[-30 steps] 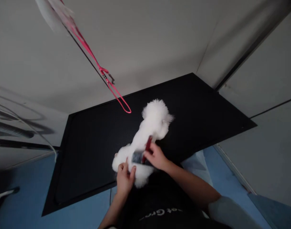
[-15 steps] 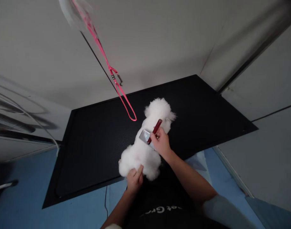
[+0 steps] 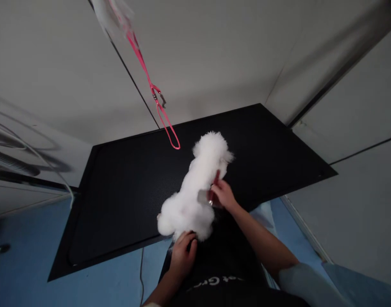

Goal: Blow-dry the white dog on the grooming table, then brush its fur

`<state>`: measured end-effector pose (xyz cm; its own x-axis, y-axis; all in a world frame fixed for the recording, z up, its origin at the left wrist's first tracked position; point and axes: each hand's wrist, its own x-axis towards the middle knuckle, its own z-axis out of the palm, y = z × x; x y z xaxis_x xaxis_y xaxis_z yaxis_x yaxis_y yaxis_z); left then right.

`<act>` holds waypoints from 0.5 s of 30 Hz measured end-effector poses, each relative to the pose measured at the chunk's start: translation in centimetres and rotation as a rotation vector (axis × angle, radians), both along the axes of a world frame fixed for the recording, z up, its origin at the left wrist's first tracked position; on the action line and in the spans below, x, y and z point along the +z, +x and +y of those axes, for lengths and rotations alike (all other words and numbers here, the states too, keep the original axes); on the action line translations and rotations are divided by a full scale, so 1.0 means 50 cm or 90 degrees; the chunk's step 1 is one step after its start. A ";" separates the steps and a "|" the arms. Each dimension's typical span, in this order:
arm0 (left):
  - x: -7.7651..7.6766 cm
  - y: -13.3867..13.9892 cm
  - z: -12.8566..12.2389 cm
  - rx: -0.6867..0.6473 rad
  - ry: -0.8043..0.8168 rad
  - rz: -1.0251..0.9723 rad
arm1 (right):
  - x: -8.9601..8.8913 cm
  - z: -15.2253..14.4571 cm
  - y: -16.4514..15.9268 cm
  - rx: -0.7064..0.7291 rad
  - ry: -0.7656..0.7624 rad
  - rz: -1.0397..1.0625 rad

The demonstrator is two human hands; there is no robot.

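1. Head view: a fluffy white dog (image 3: 195, 183) is on the black table (image 3: 118, 192), right of its middle — head toward the far edge, rump at the near edge.
2. The right hand (image 3: 225, 195) pinches the dark red handle of a brush (image 3: 211, 194); the brush's blurred grey head lies at the right side of the dog's back.
3. The left hand (image 3: 183, 255) touches the dog's rump at the near edge, fingers close together, thumb apart — whether they grip fur, I cannot tell.
4. A pink loop (image 3: 170, 128) hangs far left of the dog, apart from it.
5. Near the hands is a black apron (image 3: 221, 264) with white lettering.
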<state>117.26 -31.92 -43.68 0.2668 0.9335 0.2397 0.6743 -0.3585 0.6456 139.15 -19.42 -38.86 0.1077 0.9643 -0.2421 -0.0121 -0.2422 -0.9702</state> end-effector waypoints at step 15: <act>-0.043 0.023 0.042 0.050 0.022 0.151 | -0.055 -0.012 0.019 -0.009 -0.111 0.192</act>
